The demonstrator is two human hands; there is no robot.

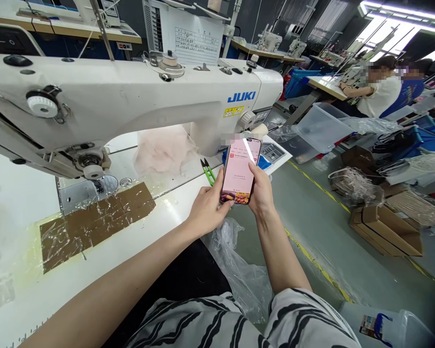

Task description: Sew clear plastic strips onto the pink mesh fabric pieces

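Note:
A smartphone [241, 169] with a lit pink screen is held upright between both my hands, over the right end of the sewing table. My left hand [210, 205] grips its left edge, thumb near the lower corner. Around its right edge my right hand [261, 189] is closed, with the thumb over the screen's side. Green-handled thread snips [208, 171] lie on the table just beyond my left hand. The white sewing machine [159, 96] stands in front of me. Sheer pale pink fabric [165, 149] is bunched under its arm.
Brown tape [97, 227] covers the table by the needle plate. Clear plastic [235, 261] hangs beside my lap. On the floor to the right are an open cardboard box [386, 229] and a clear bin [321, 128]. A person [379, 92] sits at another machine farther back.

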